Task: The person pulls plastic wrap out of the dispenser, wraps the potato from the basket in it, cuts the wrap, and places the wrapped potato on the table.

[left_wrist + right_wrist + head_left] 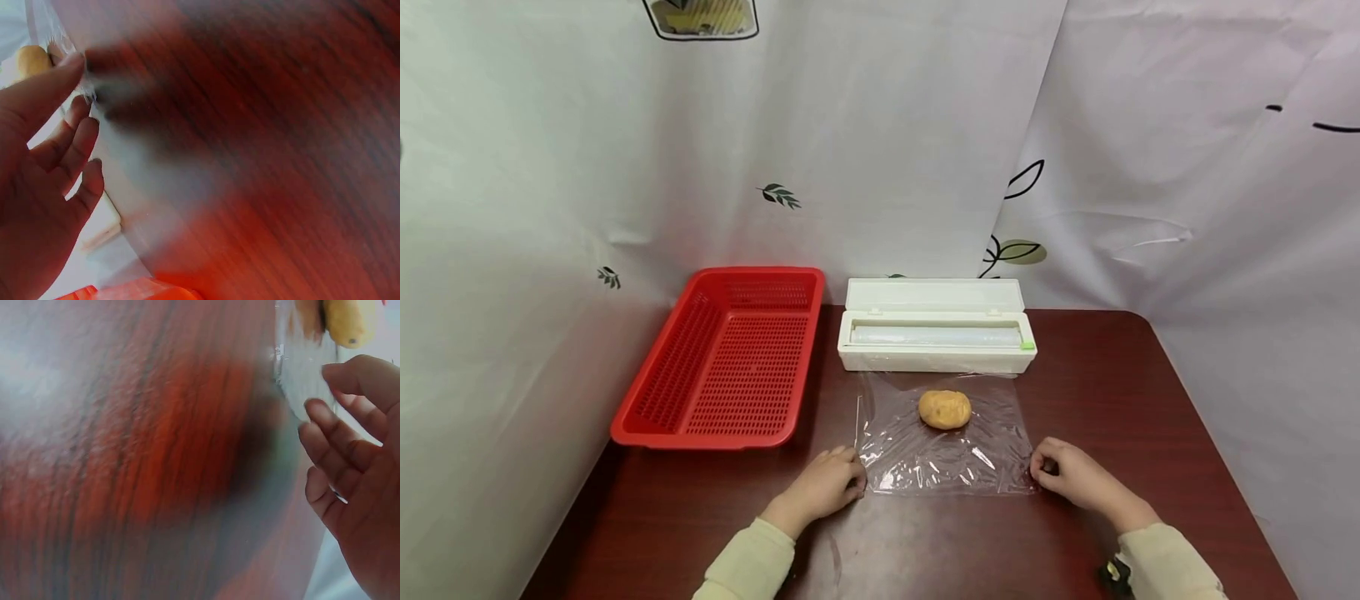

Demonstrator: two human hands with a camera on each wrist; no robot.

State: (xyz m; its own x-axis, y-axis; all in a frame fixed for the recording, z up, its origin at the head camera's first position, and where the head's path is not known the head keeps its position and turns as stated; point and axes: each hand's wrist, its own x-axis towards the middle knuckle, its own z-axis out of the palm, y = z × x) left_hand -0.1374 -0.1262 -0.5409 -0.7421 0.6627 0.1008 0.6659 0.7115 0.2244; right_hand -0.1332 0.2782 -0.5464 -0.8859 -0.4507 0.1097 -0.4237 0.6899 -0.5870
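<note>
Left grip (823, 483): pinching the near left corner of clear film (917, 467). Right grip (1077, 473): pinching its near right corner. Potato (946, 409), one: on film over the surface (1112, 392), far of both grips, roughly midway, neither clearly nearer; long axis left to right.

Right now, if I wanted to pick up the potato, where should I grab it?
I'd take the potato round its middle, coming from above on your side, thumb in front and fingers behind. It lies longer side to side on the plastic wrap, so front to back looks easier to span, and the white box stands behind it.
</note>
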